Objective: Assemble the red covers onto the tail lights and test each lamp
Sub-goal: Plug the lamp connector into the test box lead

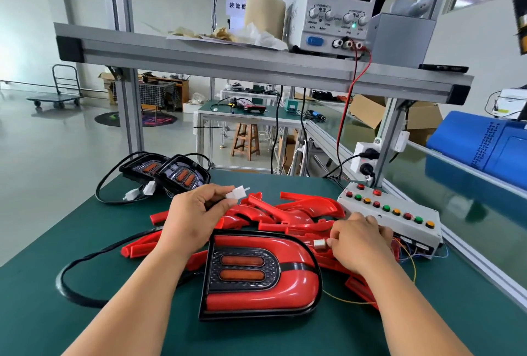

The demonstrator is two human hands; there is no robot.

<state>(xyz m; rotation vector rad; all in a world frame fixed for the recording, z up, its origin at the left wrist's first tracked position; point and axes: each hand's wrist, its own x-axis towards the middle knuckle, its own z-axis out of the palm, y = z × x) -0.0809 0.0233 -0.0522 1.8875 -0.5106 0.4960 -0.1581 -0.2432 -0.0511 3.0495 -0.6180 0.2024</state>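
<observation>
A tail light (261, 273) with its red cover fitted lies on the green mat in front of me, its black cable (85, 261) looping off to the left. My left hand (191, 215) pinches the light's white plug (237, 193) above the pile of loose red covers (299, 210). My right hand (362, 238) pinches a small white connector (320, 243) at the right, next to the grey test box (399, 213) with its row of coloured buttons. Two uncovered tail lights (168, 171) sit at the far left of the mat.
On the shelf above stands a power supply (333, 7) reading 0.000 A and 12.00 V, with red and black leads running down to the test box. A socket block (366, 157) hangs on the frame post. A blue roll (484, 144) lies at the right.
</observation>
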